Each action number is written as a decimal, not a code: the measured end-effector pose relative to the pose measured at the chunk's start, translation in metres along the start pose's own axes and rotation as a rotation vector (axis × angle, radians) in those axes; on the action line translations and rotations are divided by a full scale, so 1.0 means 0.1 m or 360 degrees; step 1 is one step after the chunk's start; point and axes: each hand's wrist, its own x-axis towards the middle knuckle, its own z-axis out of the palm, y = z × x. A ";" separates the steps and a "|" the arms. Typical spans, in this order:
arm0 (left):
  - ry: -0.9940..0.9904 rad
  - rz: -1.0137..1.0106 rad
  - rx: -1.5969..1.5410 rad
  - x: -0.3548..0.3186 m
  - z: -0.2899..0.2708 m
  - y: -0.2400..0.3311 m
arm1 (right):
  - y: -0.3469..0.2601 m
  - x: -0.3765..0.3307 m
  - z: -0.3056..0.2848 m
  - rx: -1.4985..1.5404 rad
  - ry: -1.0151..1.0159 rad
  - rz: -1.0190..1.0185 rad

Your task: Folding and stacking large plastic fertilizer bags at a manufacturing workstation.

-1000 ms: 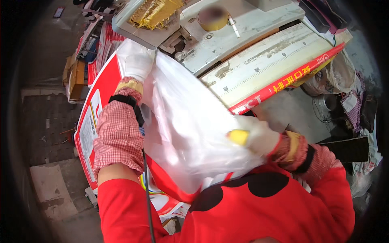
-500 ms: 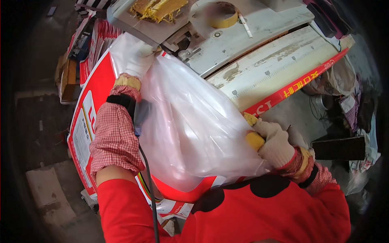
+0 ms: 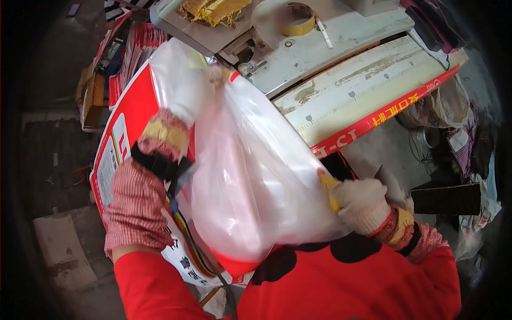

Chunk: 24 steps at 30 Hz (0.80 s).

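A translucent plastic liner bag (image 3: 266, 181) is stretched between my hands, its belly hanging loose near my red top. My left hand (image 3: 193, 96), in a white knit glove and smeared by motion, is closed on the liner's upper edge. At the right, my right hand (image 3: 364, 205) wears a similar glove with yellow fingertips and pinches the liner's other edge. A red and white printed sack (image 3: 140, 101) lies beneath and to the left of the liner. Part of it is hidden by my left forearm.
A worn grey worktop (image 3: 341, 34) at the back bears a tape roll (image 3: 301, 28), a thin white stick (image 3: 324, 33) and frayed yellow material (image 3: 213, 12). A pale board (image 3: 346, 93) with a red front edge borders it. Folded sacks (image 3: 141, 48) stand far left; a dark box (image 3: 447, 199) is at right.
My left hand has shifted slightly right and down, gathering the liner. The right hand has moved a little right and down. More of the sack's lower printed side shows by my left forearm.
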 end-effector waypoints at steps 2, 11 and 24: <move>0.0139 0.0242 0.0513 0.31 -0.09 -0.27 | -0.02 0.19 0.03 0.0081 0.0463 -0.0015; 0.0335 0.0079 0.0840 1.49 -1.44 -0.60 | -0.08 1.75 -0.19 -0.0061 0.0711 -0.0257; -0.0159 0.1008 0.1312 -0.45 -0.91 2.04 | 0.29 2.30 -0.92 0.0940 -0.0433 -0.0747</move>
